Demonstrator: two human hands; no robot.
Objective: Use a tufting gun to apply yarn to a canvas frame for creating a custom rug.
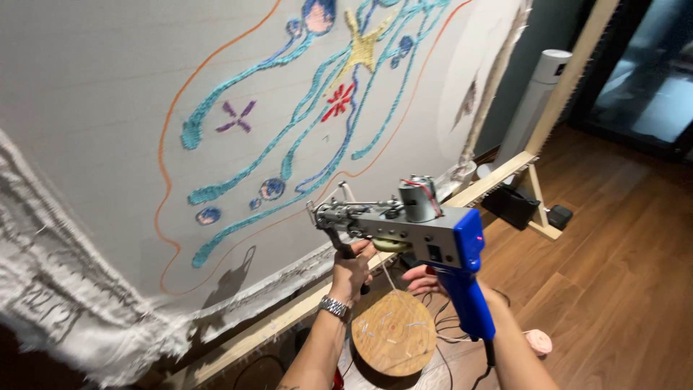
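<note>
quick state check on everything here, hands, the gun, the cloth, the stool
left hand: closed on the front grip of the tufting gun
right hand: mostly hidden behind the blue handle, fingers showing
tufting gun: held off the cloth, needle toward it
cloth: stretched on wooden frame, partly tufted, edges frayed
round wooden stool: upright on floor

A rug-tufting studio — stretched tufting cloth [94, 108] on a wooden frame [498, 177], a blue tufting gun [426, 231], wooden floor [613, 274].
</note>
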